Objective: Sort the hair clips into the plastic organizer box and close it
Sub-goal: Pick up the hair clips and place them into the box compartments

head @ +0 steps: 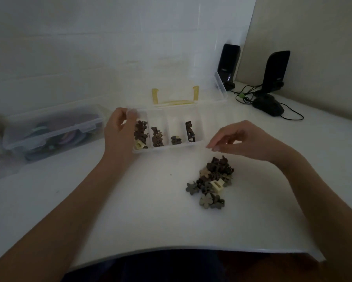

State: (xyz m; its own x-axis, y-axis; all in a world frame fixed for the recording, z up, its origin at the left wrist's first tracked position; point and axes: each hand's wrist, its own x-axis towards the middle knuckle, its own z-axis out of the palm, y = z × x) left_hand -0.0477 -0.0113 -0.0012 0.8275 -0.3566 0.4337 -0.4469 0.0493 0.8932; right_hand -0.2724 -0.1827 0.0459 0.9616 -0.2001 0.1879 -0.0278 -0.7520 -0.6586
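Observation:
A clear plastic organizer box (200, 143) lies open on the white table, its lid (209, 94) with a yellow handle folded back against the wall. Several compartments hold small brown and cream hair clips (141, 134). My left hand (119, 130) grips the box's left end, thumb on the rim. A loose pile of brown, grey and cream hair clips (210, 182) lies in front of the box. My right hand (240, 140) hovers just above and behind that pile, fingers loosely curled downward with nothing between them.
A second clear, latched storage box (49, 129) with coloured items stands at the left. Two black speakers (229, 62) (275, 72), a black mouse (267, 104) and cables sit at the back right. The table's front edge (171, 248) is near me.

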